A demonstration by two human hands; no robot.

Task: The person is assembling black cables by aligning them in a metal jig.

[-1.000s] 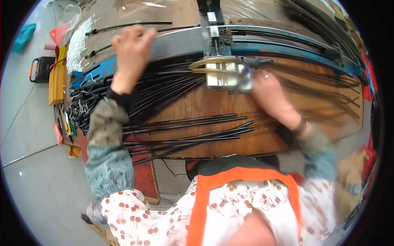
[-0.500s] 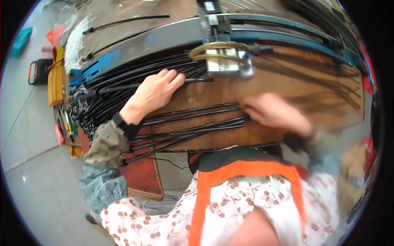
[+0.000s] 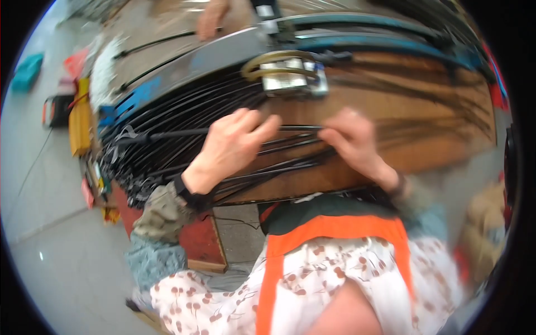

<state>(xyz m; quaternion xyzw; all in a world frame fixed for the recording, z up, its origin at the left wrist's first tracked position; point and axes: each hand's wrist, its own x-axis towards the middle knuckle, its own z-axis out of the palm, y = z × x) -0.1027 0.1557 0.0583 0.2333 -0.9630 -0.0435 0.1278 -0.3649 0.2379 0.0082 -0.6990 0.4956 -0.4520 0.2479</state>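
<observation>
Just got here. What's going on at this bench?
A person is handling a black rod over the wooden tabletop. Their left hand grips it partway along; their right hand is at its right end, too blurred to tell if it is pinching. A pile of black rods lies to the left, and a metal block with a looped yellowish tube sits beyond. Across the rail, another person's hand is at a separate rod.

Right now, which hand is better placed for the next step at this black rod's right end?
Probably your right hand: its fingers are at the visible right end of the black rod, while your left hand holds it farther left. Blur hides whether the right grips it.
</observation>
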